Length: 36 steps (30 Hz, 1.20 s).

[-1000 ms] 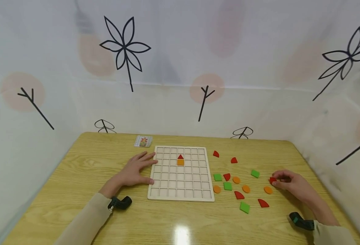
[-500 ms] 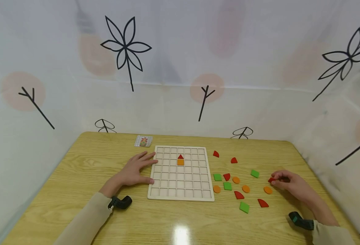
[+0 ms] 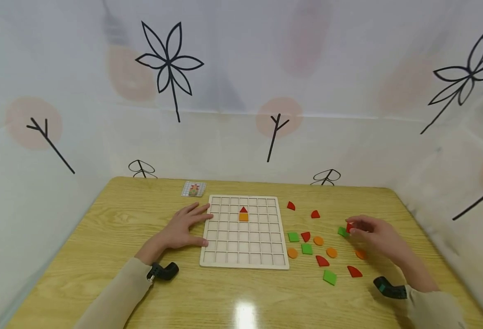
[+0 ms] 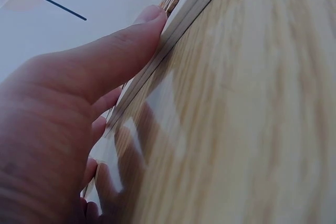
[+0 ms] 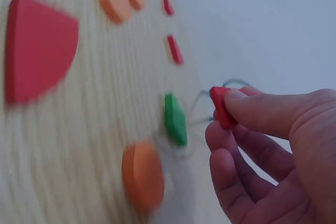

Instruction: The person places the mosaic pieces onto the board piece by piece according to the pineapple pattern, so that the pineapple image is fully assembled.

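Note:
A white gridded board [image 3: 224, 261] lies on the table with a red triangle [image 3: 243, 210] directly above an orange square [image 3: 243, 217] in its cells. My left hand [image 3: 182, 228] rests at the board's left edge, fingers spread and fingertips on the rim; in the left wrist view the thumb [image 4: 126, 43] touches the board's side. Off the table, my right hand [image 3: 374, 235] pinches a small red tile [image 5: 223, 109] between thumb and fingers. Much of that tile's outline is covered. In the head view it hovers by a green tile [image 3: 342, 231].
Right of the board lie scattered red quarter-circles [image 3: 322, 261], orange discs [image 3: 331, 252] and green tiles [image 3: 329, 277], several of most kinds. A small card [image 3: 193, 189] with a printed coloured pattern sits behind the board's left corner. A patterned white cloth [image 3: 225, 137] hangs behind the table.
My right hand has lifted the red tile and moved left and away from me, now partly over the green tile. The left hand stays at the board's edge.

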Available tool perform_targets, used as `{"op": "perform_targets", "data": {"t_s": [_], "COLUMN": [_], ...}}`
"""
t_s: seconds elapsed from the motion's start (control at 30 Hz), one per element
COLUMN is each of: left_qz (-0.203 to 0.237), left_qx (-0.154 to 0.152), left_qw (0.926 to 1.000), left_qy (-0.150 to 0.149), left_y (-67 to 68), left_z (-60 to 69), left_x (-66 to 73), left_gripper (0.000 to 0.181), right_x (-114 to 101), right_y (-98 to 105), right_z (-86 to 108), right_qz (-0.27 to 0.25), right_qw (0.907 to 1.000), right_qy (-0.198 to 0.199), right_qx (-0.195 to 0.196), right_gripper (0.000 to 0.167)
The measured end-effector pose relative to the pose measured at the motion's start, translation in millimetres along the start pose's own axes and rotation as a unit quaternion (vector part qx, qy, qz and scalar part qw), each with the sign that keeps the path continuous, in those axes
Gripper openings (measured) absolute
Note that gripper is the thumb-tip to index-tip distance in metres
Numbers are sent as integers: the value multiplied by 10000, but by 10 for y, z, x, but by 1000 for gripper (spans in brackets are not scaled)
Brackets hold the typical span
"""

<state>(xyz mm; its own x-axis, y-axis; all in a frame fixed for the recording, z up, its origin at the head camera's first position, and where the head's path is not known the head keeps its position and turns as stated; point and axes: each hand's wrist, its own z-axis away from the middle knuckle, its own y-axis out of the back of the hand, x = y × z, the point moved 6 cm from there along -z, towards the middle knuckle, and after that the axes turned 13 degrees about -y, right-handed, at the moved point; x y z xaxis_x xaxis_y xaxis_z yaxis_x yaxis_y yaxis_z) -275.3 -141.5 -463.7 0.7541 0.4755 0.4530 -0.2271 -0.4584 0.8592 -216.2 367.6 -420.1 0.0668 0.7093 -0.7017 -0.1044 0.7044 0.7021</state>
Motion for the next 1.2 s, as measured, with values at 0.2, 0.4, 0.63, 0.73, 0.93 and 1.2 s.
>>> {"op": "perform_targets", "data": {"t_s": [0.2, 0.4, 0.63, 0.73, 0.93, 1.2], "left_qz": [11, -3, 39, 12, -27, 1], "left_qx": [-2, -22, -22, -16, -13, -14], "left_qw": [10000, 10000, 10000, 10000, 9999, 10000], "left_qy": [-17, -17, -37, -66, -102, -56], "left_y": [-6, -4, 9, 8, 4, -12], "left_z": [-10, -21, -35, -38, -37, -20], "left_x": [-5, -2, 5, -1, -2, -2], "left_gripper": [80, 80, 80, 80, 80, 80], "right_x": [-338, -588, -901, -1025, -1168, -1282], "right_y": [-211, -571, -943, -1061, -1321, -1552], "right_z": [-138, -343, -504, -577, -732, -801], "right_qz": [-164, -490, -889, -972, -1213, -1138], "right_qw": [9997, 9982, 9948, 9937, 9907, 9927], "right_qy": [160, 342, 465, 537, 611, 403], "right_qx": [-28, -50, -191, -123, -89, 2], "right_gripper": [30, 21, 18, 18, 16, 12]}}
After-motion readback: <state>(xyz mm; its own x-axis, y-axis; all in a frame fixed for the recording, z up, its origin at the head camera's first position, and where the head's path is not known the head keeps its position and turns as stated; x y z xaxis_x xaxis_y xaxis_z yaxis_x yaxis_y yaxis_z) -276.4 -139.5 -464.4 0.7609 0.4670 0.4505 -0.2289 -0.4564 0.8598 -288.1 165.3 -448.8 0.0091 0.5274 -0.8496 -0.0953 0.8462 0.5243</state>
